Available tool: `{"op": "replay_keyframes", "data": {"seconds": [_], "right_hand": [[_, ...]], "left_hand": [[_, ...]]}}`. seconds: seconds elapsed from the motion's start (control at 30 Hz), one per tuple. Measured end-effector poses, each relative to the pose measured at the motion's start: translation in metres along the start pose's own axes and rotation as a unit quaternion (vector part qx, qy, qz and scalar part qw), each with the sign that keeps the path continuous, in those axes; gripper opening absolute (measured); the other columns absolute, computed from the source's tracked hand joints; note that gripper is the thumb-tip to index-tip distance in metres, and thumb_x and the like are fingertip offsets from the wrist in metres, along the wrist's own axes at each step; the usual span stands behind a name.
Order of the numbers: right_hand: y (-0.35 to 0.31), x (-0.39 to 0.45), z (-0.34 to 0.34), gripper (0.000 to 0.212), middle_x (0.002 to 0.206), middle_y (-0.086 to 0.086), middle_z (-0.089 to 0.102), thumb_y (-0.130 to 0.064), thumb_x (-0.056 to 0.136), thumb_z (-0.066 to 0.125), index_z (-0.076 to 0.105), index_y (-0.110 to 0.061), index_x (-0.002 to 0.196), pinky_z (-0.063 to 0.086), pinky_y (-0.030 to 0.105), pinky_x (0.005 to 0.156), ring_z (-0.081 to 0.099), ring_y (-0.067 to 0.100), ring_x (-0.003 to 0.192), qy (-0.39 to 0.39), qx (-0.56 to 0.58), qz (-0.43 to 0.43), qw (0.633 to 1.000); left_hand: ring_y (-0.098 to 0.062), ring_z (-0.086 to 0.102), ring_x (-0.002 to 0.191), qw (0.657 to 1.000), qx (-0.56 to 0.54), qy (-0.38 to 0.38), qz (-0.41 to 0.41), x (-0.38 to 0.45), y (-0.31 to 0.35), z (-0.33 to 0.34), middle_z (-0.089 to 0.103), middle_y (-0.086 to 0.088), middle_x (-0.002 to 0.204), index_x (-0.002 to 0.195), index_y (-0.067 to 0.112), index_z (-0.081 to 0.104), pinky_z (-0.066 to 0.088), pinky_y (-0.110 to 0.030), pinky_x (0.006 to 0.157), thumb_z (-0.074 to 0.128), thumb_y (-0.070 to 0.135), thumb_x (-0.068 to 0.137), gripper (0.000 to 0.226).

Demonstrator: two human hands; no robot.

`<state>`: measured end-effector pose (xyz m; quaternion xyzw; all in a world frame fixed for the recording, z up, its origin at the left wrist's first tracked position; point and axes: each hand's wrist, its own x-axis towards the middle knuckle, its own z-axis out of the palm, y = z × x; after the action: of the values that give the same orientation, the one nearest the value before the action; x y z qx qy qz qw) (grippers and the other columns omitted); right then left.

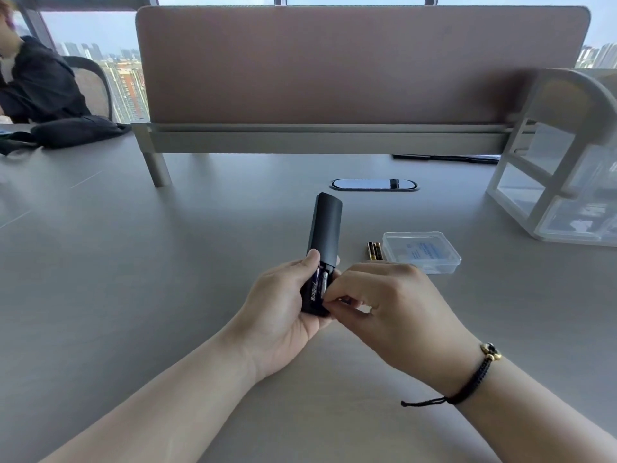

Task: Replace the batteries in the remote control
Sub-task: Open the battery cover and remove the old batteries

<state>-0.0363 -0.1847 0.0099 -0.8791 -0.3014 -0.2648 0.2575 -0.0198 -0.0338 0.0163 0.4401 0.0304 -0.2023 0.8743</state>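
My left hand [283, 309] grips a black remote control [325, 228] from below, back side up, above the grey table. Its battery bay at the near end stands uncovered, and a dark battery [314, 289] with white lettering lies in the left slot. The fingertips of my right hand [377, 302] pinch a second battery at the right slot; that battery is mostly hidden by the fingers. Two black-and-gold batteries [375, 251] lie side by side on the table to the right of the remote. No battery cover can be seen.
A clear plastic box [422, 251] sits beside the loose batteries. A white drawer unit [561, 168] stands at the right, a brown divider panel [350, 65] across the back, with a cable port [374, 184] before it. A person in black sits far left.
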Motion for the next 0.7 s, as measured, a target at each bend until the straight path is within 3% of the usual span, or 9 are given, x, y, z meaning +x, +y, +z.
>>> {"op": "replay_keyframes", "data": {"seconds": [0.13, 0.27, 0.43, 0.57, 0.7], "right_hand": [[0.002, 0.000, 0.001, 0.009, 0.059, -0.002, 0.064, -0.017, 0.078, 0.073, 0.069, -0.018, 0.070, 0.049, 0.038, 0.047, 0.060, 0.021, 0.055, 0.018, 0.019, 0.016, 1.000], [0.000, -0.001, 0.002, 0.011, 0.058, -0.004, 0.064, -0.019, 0.077, 0.074, 0.068, -0.017, 0.068, 0.049, 0.037, 0.047, 0.060, 0.017, 0.054, 0.019, 0.033, 0.012, 0.999], [-0.001, -0.001, 0.003, 0.008, 0.058, -0.001, 0.068, -0.015, 0.080, 0.072, 0.071, -0.017, 0.072, 0.050, 0.036, 0.048, 0.065, 0.018, 0.054, 0.010, 0.053, 0.006, 0.999], [0.000, -0.002, 0.001, 0.009, 0.062, -0.005, 0.072, -0.012, 0.077, 0.077, 0.073, -0.019, 0.073, 0.053, 0.033, 0.052, 0.069, 0.007, 0.059, 0.008, 0.084, 0.022, 0.996], [0.000, -0.002, 0.000, 0.009, 0.065, -0.005, 0.073, -0.012, 0.076, 0.078, 0.074, -0.019, 0.075, 0.054, 0.033, 0.053, 0.070, 0.008, 0.061, 0.004, 0.083, 0.016, 0.996]], "left_hand": [[-0.026, 0.060, 0.098, 0.998, -0.030, 0.029, -0.039, 0.001, -0.001, -0.001, 0.055, -0.017, 0.114, 0.132, -0.009, 0.052, 0.057, -0.037, 0.086, 0.050, 0.028, 0.100, 0.048], [-0.029, 0.061, 0.096, 0.996, -0.049, 0.024, -0.063, 0.001, -0.001, -0.002, 0.052, -0.017, 0.112, 0.133, -0.006, 0.051, 0.058, -0.039, 0.086, 0.051, 0.034, 0.100, 0.052], [-0.029, 0.050, 0.101, 0.995, -0.061, 0.029, -0.072, 0.002, -0.002, -0.003, 0.046, -0.017, 0.111, 0.129, -0.007, 0.052, 0.061, -0.038, 0.077, 0.050, 0.035, 0.100, 0.051], [-0.028, 0.045, 0.104, 0.993, -0.078, 0.028, -0.086, 0.006, -0.002, -0.009, 0.041, -0.016, 0.111, 0.133, -0.006, 0.049, 0.049, -0.046, 0.097, 0.050, 0.037, 0.099, 0.055], [-0.029, 0.046, 0.106, 0.991, -0.099, 0.028, -0.088, 0.009, -0.004, -0.012, 0.041, -0.016, 0.113, 0.132, -0.006, 0.049, 0.043, -0.048, 0.106, 0.049, 0.038, 0.099, 0.055]]}}
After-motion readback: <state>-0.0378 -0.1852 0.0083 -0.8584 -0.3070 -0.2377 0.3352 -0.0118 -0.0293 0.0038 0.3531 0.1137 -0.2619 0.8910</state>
